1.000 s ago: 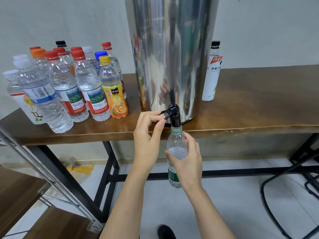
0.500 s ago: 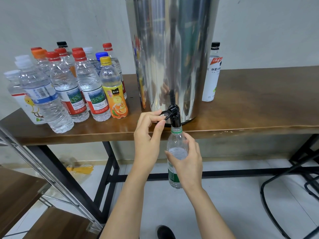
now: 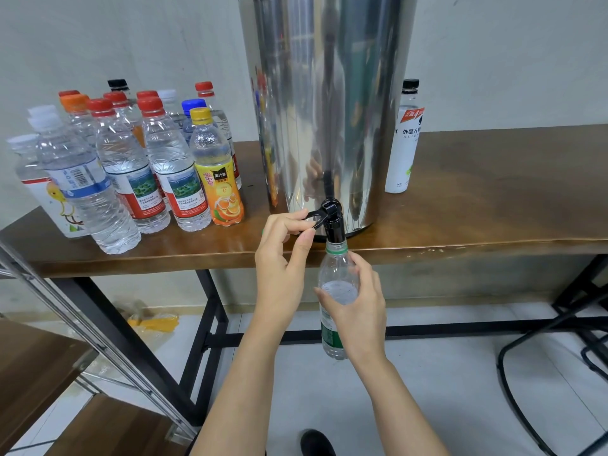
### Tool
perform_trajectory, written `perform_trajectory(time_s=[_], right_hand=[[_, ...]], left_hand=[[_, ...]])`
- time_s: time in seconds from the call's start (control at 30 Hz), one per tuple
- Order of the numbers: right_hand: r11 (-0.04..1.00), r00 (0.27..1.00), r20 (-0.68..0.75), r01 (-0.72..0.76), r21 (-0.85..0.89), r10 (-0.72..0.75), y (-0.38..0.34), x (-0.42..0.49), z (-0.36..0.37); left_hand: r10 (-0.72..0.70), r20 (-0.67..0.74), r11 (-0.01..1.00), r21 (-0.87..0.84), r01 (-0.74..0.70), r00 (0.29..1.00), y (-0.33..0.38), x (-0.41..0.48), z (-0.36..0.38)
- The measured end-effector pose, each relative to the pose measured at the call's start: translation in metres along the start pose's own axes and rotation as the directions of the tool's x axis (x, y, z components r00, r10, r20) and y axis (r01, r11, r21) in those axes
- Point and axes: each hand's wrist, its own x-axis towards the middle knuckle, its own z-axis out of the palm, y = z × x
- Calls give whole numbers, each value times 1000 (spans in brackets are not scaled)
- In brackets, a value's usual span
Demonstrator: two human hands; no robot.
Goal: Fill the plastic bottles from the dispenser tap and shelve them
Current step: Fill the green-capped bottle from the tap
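Observation:
A tall steel dispenser (image 3: 324,103) stands on the brown wooden table (image 3: 493,205), its black tap (image 3: 333,222) hanging over the front edge. My left hand (image 3: 284,258) pinches the tap's lever between thumb and fingers. Directly under the spout, my right hand (image 3: 358,311) grips an uncapped clear bottle (image 3: 337,281) with a green neck ring and green label. Water stands high in it, near the shoulder. The hand hides most of the bottle's middle.
Several capped bottles (image 3: 131,166) crowd the table's left, an orange-juice one (image 3: 218,179) nearest the dispenser. A white black-capped bottle (image 3: 404,139) stands right of the dispenser. Wooden shelves on a metal frame (image 3: 39,373) sit lower left. Black chair legs (image 3: 559,373) lie right.
Both hands stay where they were, on the lever and the bottle. The water level has not visibly changed.

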Motion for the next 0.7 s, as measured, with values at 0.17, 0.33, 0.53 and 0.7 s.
perform_trajectory(time_s=[0.17,0.33,0.53,0.7], right_hand=[[1000,1000,1,3,-3,-3,0,0,0],[1000,1000,3,-8,-4,8,1,0,0],[1000,1000,-1,-11,18,11,1,0,0],[1000,1000,0,-2,22,2,0,0,0]], left_hand=[[10,-5,1000,4,-10,1000,1,0,0],[2,-2,1000,13,-2,1000,0,0,0],[5,-2,1000,12,-5,1000,-1,0,0],[9,-5,1000,11,-9,1000,-1,0,0]])
